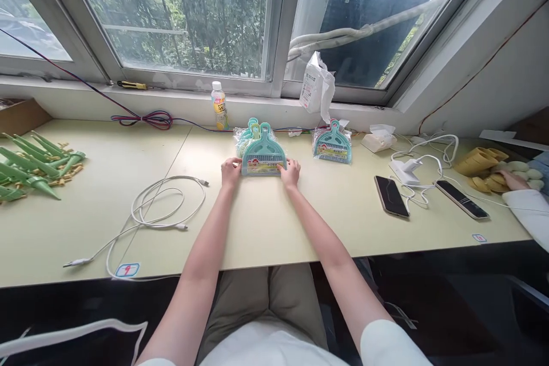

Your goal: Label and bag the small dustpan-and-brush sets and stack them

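A stack of teal mini dustpan sets in clear wrap stands on the pale table straight ahead of me. My left hand grips the stack's lower left corner and my right hand grips its lower right corner, fingers curled on the edges. A second, smaller pile of the same dustpan sets lies a little to the right, apart from both hands.
A white cable coils left of my arms. Green plastic pieces lie far left. A drink bottle stands behind the stack. Two phones and a charger lie to the right. Another person's hand rests by yellow items.
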`<action>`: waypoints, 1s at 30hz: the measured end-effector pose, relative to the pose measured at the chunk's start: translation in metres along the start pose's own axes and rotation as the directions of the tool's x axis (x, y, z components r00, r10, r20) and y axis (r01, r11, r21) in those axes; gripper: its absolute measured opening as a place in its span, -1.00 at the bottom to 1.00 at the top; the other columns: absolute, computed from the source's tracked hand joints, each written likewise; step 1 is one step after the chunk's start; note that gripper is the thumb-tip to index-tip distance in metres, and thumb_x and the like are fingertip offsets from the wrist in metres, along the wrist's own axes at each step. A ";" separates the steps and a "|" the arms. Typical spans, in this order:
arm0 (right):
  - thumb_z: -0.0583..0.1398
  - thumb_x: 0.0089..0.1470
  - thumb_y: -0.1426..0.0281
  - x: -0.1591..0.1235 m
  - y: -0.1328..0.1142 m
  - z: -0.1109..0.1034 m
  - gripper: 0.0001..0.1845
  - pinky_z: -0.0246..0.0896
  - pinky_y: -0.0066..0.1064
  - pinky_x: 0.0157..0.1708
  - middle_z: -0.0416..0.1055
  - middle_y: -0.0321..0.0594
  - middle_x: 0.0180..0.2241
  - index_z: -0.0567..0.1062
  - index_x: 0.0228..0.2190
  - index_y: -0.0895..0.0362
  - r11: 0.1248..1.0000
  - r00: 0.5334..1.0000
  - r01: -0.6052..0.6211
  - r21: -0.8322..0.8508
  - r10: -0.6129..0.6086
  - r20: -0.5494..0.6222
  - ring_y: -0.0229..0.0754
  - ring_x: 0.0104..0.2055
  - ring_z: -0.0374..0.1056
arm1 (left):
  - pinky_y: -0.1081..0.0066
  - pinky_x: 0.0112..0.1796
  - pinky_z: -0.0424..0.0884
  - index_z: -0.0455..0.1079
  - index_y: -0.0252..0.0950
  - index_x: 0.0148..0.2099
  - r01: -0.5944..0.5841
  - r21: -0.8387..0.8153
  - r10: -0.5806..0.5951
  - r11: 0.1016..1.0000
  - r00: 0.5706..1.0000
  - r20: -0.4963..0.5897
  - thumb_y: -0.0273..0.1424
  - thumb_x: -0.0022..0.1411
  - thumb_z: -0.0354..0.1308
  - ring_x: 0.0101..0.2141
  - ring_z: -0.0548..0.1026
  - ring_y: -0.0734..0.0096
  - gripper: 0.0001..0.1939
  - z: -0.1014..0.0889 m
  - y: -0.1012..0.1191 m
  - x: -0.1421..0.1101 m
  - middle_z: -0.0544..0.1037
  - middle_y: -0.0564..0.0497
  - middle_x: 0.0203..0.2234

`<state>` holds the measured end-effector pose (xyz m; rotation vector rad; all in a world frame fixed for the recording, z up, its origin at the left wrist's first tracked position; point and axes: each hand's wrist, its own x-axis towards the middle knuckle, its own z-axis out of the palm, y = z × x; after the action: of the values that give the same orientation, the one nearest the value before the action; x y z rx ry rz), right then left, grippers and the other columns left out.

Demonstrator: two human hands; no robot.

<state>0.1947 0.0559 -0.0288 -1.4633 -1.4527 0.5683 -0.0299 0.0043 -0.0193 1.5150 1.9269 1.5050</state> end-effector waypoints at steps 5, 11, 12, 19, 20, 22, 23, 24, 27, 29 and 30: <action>0.28 0.03 0.42 0.017 -0.003 0.014 -0.59 0.19 -0.28 0.08 0.40 -0.03 0.06 0.47 -0.04 0.12 0.995 0.994 0.076 -0.066 -0.070 0.087 -0.05 0.09 0.33 | 0.25 -0.15 0.42 0.48 -0.27 -0.16 0.008 0.035 -0.007 0.999 1.000 -0.024 -0.40 0.27 0.02 -0.31 0.53 0.24 -0.78 0.001 -0.001 0.002 0.59 -0.14 -0.19; 0.25 0.13 0.33 0.020 -0.011 0.024 -0.68 0.18 -0.29 -0.01 0.45 -0.18 0.04 0.43 -0.05 0.02 0.985 0.998 -0.011 -0.173 0.022 0.063 -0.10 0.05 0.37 | 0.13 -0.06 0.40 -0.12 -0.24 0.39 0.027 0.012 -0.027 1.000 0.999 0.037 -0.06 0.24 0.13 -0.10 0.53 0.11 -0.18 0.005 0.000 -0.002 0.44 -0.26 0.07; 0.24 0.14 0.32 0.020 -0.014 0.026 -0.70 0.17 -0.28 -0.01 0.45 -0.19 0.04 0.43 -0.06 0.02 0.981 0.998 -0.032 -0.192 0.042 0.050 -0.09 0.06 0.37 | 0.11 -0.04 0.39 -0.20 -0.23 0.41 -0.011 0.056 0.007 0.998 0.998 0.069 -0.07 0.16 0.22 -0.01 0.49 0.05 -0.05 0.006 0.000 -0.003 0.36 -0.29 0.15; 0.22 0.16 0.25 0.026 -0.029 0.038 -0.67 0.12 -0.20 0.07 0.43 -0.12 0.07 0.37 -0.05 0.04 0.974 0.995 -0.077 -0.212 0.087 0.041 -0.03 0.14 0.30 | -0.15 0.16 0.17 -0.10 -0.26 0.40 -0.005 0.226 -0.001 0.974 1.000 0.029 -0.29 0.12 0.23 0.23 0.21 -0.18 -0.11 0.013 -0.001 0.010 0.31 -0.32 0.18; 0.22 0.16 0.27 0.028 -0.030 0.040 -0.62 0.12 -0.19 0.08 0.40 -0.11 0.11 0.35 0.00 0.04 0.976 0.995 -0.075 -0.203 0.086 0.046 -0.03 0.17 0.27 | -0.16 0.20 0.10 -0.07 -0.27 0.39 0.002 0.203 -0.003 0.979 1.000 0.001 -0.28 0.09 0.25 0.27 0.15 -0.20 -0.09 0.015 -0.002 0.015 0.26 -0.33 0.22; 0.20 0.17 0.30 0.033 -0.031 0.043 -0.50 0.10 -0.18 0.11 0.31 -0.09 0.21 0.27 0.13 0.03 0.980 0.995 -0.062 -0.187 0.075 0.065 -0.02 0.23 0.21 | -0.11 0.26 0.00 -0.09 -0.28 0.39 0.001 0.098 0.002 0.995 1.000 -0.028 -0.26 0.02 0.31 0.33 0.01 -0.18 -0.02 0.021 -0.004 0.026 0.12 -0.33 0.31; 0.19 0.18 0.32 0.036 -0.032 0.045 -0.45 0.09 -0.18 0.13 0.28 -0.08 0.24 0.23 0.18 0.02 0.982 0.994 -0.051 -0.180 0.067 0.085 -0.02 0.26 0.19 | -0.07 0.28 -0.01 -0.12 -0.29 0.40 0.002 0.029 -0.002 1.000 1.000 -0.016 -0.25 0.00 0.32 0.35 -0.02 -0.16 0.02 0.024 -0.005 0.032 0.07 -0.32 0.34; 0.18 0.19 0.33 0.039 -0.032 0.046 -0.41 0.08 -0.18 0.14 0.27 -0.08 0.24 0.19 0.22 0.02 0.984 0.992 -0.039 -0.175 0.059 0.113 -0.02 0.26 0.19 | -0.05 0.28 0.00 -0.16 -0.29 0.41 0.013 -0.034 -0.013 0.999 1.000 0.010 -0.23 0.01 0.32 0.35 -0.01 -0.15 0.05 0.027 -0.007 0.038 0.05 -0.33 0.35; 0.13 0.22 0.35 0.048 -0.033 0.052 -0.42 0.06 -0.18 0.16 0.37 -0.11 0.18 0.19 0.25 -0.02 0.985 0.981 -0.013 -0.173 0.046 0.189 -0.02 0.21 0.27 | -0.06 0.26 0.08 -0.18 -0.29 0.42 0.062 -0.097 -0.056 0.993 0.996 0.063 -0.20 0.07 0.28 0.31 0.11 -0.15 0.01 0.036 -0.011 0.054 0.13 -0.33 0.32; 0.11 0.23 0.36 0.054 -0.033 0.057 -0.43 0.06 -0.16 0.16 0.39 -0.13 0.16 0.20 0.25 -0.05 0.984 0.980 -0.006 -0.178 0.041 0.195 -0.01 0.19 0.30 | -0.07 0.26 0.05 -0.10 -0.29 0.41 0.060 -0.074 -0.058 0.995 0.998 0.023 -0.19 0.09 0.26 0.31 0.12 -0.16 -0.05 0.041 -0.014 0.064 0.17 -0.33 0.30; 0.10 0.23 0.36 0.057 -0.033 0.059 -0.43 0.06 -0.15 0.16 0.38 -0.12 0.17 0.20 0.25 -0.05 0.984 0.982 -0.003 -0.180 0.038 0.187 -0.01 0.19 0.29 | -0.06 0.27 0.03 -0.06 -0.29 0.39 0.049 -0.065 -0.050 0.997 0.999 -0.004 -0.19 0.08 0.26 0.32 0.09 -0.16 -0.07 0.044 -0.016 0.067 0.17 -0.33 0.30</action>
<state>0.1386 0.1218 -0.0095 -1.6001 -1.6753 0.6174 -0.0357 0.0857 -0.0264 1.4268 1.8854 1.5374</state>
